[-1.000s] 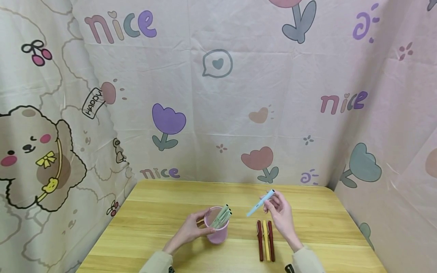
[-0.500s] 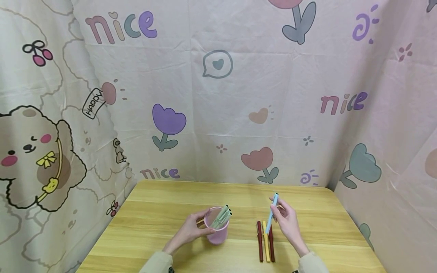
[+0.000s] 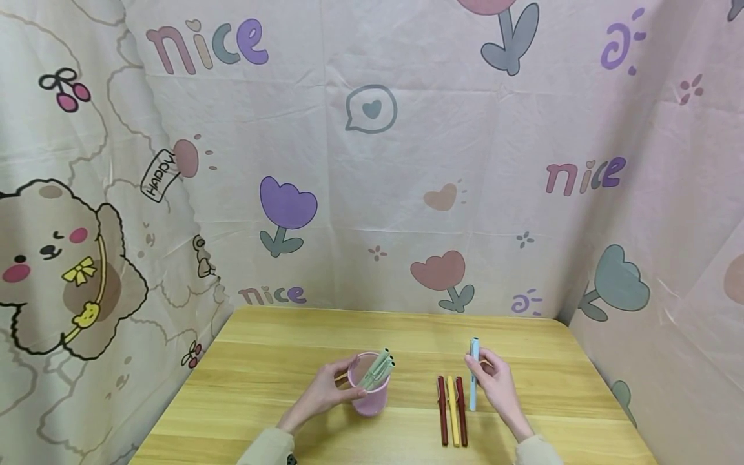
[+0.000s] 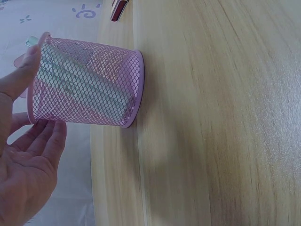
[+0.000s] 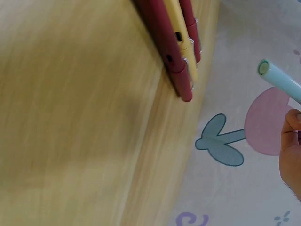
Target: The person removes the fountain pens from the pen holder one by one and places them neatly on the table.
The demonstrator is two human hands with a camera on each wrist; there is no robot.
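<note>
My left hand [image 3: 321,391] grips the rim of a pink mesh pen holder [image 3: 371,403], thumb on the near side and fingers behind. Several pale green pens [image 3: 379,369] lean inside it, their ends sticking out to the right. In my right hand [image 3: 494,382] a light blue pen [image 3: 473,387] is pinched between thumb and fingers, close to upright in the head view. It hangs just right of a row of pens: a dark red pen [image 3: 443,413], a yellow pen [image 3: 453,413] and another dark red pen [image 3: 462,413]. The right wrist view shows the blue pen's end [image 5: 265,67] apart from the tabletop.
The wooden table [image 3: 279,342] carries the pen holder left of centre and the row of pens right of it. A patterned cloth [image 3: 372,194] hangs behind the table's back edge and along both sides.
My right hand has moved right and toward me, carrying the blue pen over the row to its right side and turning it from slanted to near upright. The left hand has stayed on the pen holder.
</note>
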